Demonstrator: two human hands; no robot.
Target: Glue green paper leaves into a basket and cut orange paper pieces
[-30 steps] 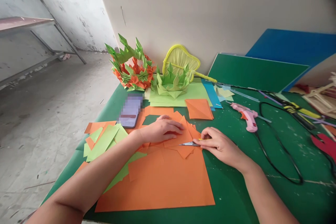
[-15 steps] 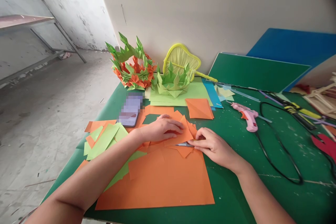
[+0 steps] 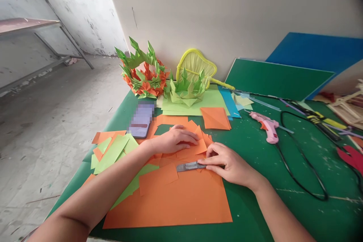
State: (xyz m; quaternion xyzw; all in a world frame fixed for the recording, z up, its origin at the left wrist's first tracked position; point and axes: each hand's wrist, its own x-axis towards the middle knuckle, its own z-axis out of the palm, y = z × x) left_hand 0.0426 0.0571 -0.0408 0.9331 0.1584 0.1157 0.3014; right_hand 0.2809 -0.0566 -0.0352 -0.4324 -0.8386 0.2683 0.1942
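My left hand (image 3: 178,138) lies open on a heap of orange paper pieces (image 3: 200,143), its fingers stretched over the upper pieces. In my right hand (image 3: 227,162) is a knife with a flat grey blade (image 3: 188,166), pinched between thumb and fingers. The blade points left, above the near edge of the heap. Below it a large orange sheet (image 3: 184,204) lies flat, with a smaller orange piece (image 3: 157,178) on top. The knife's handle end is hidden by my fingers.
A phone (image 3: 140,119) and green paper pieces (image 3: 112,155) lie left. Behind stand paper crowns (image 3: 187,92), a yellow fan (image 3: 195,64) and a folded orange square (image 3: 215,118). To the right are a pink glue gun (image 3: 266,124), its black cable and pliers (image 3: 320,123).
My right hand has drawn the knife out from under the orange paper and toward me, so more of the blade shows. My left hand has stayed on the heap.
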